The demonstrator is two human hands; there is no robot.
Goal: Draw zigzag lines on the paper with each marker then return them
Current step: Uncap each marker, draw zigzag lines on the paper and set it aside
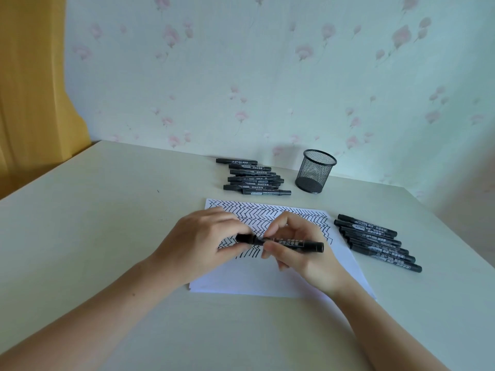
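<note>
left hand (198, 236) pinches the cap (245, 238), right hand (292, 246) grips the marker (292, 242) over the paper (267, 282); probably uncapping, so pull straight apart.

We note the paper (267, 279) lying mid-bench (107, 210). Behind it sits one pile of markers (254, 178), with the pen cup (315, 171) just to the pile's right, near the wall (267, 76). A second row of markers (377, 242) lies right of the paper. Over the paper, left hand (198, 242) and right hand (300, 247) hold one marker (281, 241) crosswise.
</note>
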